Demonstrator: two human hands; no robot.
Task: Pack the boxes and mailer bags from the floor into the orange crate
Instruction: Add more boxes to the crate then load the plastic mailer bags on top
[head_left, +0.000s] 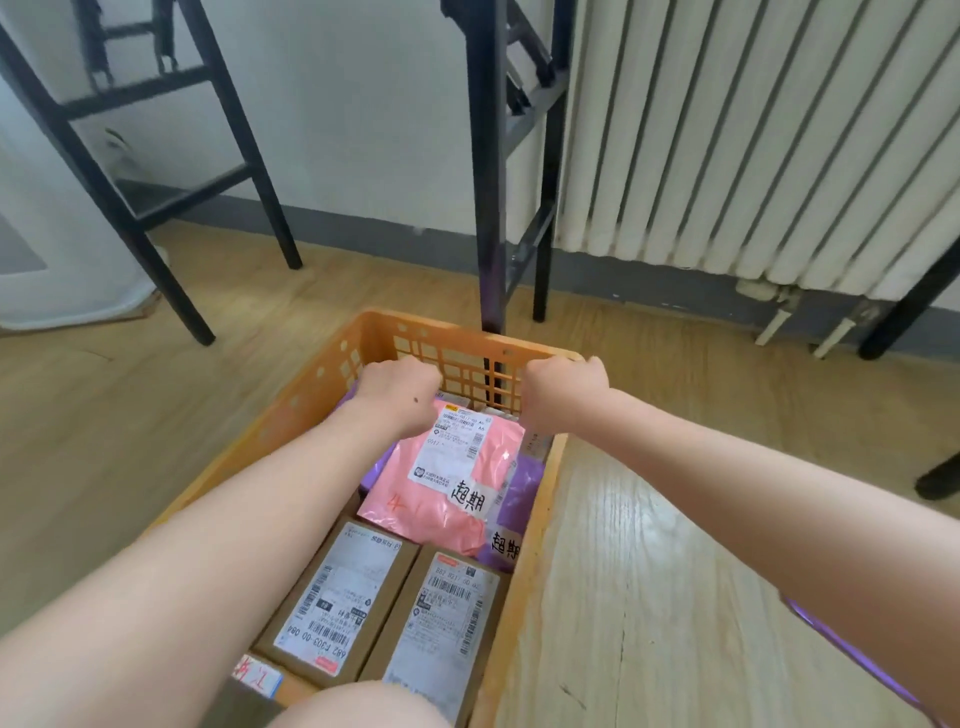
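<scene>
The orange crate (524, 566) stands on the wooden floor in front of me. Inside lie a pink mailer bag (441, 499) on a purple mailer bag (519, 499), with two labelled cardboard boxes (337, 597) (447, 623) side by side nearer to me. A third box (260, 675) shows at the near edge. My left hand (400, 389) is curled against the lattice of the crate's far wall, its fingertips hidden. My right hand (566, 389) grips the far right corner of the rim.
Black metal frame legs (491, 208) stand just behind the crate. A white radiator (753, 130) covers the wall at the right and a white appliance (52, 234) stands at the left. A purple strip (857, 660) shows under my right forearm.
</scene>
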